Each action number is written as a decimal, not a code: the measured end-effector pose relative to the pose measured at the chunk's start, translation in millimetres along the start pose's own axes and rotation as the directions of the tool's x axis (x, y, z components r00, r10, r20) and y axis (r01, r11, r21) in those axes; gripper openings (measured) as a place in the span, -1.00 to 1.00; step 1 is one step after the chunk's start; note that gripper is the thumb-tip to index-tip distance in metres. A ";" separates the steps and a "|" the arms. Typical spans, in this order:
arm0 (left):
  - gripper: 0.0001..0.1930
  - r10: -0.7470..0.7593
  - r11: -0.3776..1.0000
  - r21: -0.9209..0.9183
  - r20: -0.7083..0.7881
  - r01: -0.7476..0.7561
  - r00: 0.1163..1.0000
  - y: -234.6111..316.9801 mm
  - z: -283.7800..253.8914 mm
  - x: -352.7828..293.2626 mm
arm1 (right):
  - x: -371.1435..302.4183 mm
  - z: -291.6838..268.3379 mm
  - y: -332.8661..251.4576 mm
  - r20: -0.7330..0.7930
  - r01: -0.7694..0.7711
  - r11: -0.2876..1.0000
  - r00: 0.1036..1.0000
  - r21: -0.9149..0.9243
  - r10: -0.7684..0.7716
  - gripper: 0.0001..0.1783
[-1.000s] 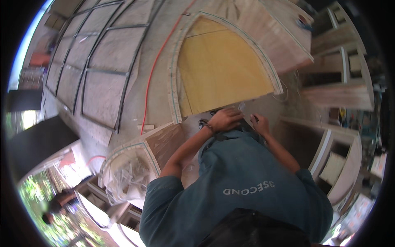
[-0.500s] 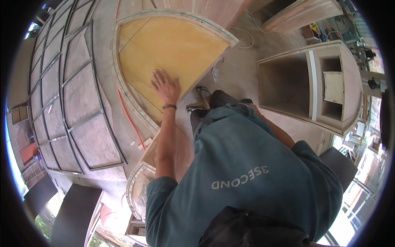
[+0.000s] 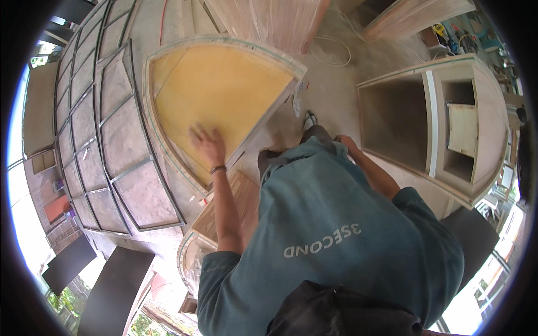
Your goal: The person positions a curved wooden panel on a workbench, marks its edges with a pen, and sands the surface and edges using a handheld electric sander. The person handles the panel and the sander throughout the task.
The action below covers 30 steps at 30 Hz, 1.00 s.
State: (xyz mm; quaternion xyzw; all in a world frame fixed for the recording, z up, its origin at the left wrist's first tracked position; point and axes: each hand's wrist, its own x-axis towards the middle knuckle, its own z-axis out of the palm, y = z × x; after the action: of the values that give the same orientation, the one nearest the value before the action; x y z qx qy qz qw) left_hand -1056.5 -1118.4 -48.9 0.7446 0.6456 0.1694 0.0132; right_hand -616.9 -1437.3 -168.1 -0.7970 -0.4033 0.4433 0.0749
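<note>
- Left of centre, far side: yellow panel sits, curved wooden rim apparently bracing it.
- Left hand: fingers apart over panel, maybe for support.
- Right hand: near teal shirt hem; grip hidden, cannot tell.

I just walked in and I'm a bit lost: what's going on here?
A person in a teal shirt has the left hand, fingers spread, over the yellow panel with its pale curved border; it is blurred, so whether it touches is hard to tell. The right hand is down by the hip, and what it may hold can't be made out. A cabinet stands to the right, and a dark metal frame lies to the left.
</note>
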 end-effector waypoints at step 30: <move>-0.49 0.519 0.655 -0.659 0.036 -0.371 0.854 501.3 87.5 148.1 | 109.1 -182.9 125.1 -0.140 -0.134 0.927 0.971 0.350 0.193 -0.63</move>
State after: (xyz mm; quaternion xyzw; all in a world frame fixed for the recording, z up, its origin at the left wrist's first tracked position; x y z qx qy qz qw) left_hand -537.1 -1041.3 23.0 0.8457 0.3411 0.2895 0.2910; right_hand -373.9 -1399.4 -189.3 -0.8385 -0.2451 0.4402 0.2074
